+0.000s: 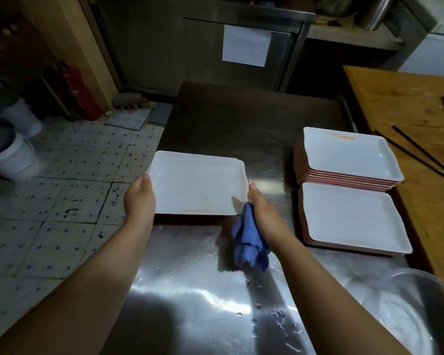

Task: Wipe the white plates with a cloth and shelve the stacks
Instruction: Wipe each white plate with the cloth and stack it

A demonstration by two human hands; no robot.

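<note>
A person stands at a wet stainless steel table (215, 290) and holds one white rectangular plate (198, 187) above its left part, white face up and tilted slightly toward the camera. The left hand (139, 198) grips the plate's left short edge, thumb lying along the rim on top and the other fingers out of sight beneath. The right hand (260, 208) holds the plate's near right corner, thumb up against the right edge, and a crumpled blue cloth (250, 243) hangs from the same hand down to the tabletop below the wrist; how the fingers lie around plate and cloth cannot be made out. A faint orange smear shows along the plate's near rim. To the right, on the table, sit two stacks of the same plates, white inside with reddish-brown undersides: the far stack (347, 157) is taller and its top plate carries an orange mark near the far edge, while the near stack (354, 219) is lower and lies just beside it, the two almost touching. Right of the stacks runs a wooden board (408, 103) with dark chopsticks (420, 156) lying on it. A clear plastic basin (420, 308) sits at the table's near right corner. On the tiled floor (62, 201) at far left stand white buckets (13, 160) and a red fire extinguisher (75, 90).
</note>
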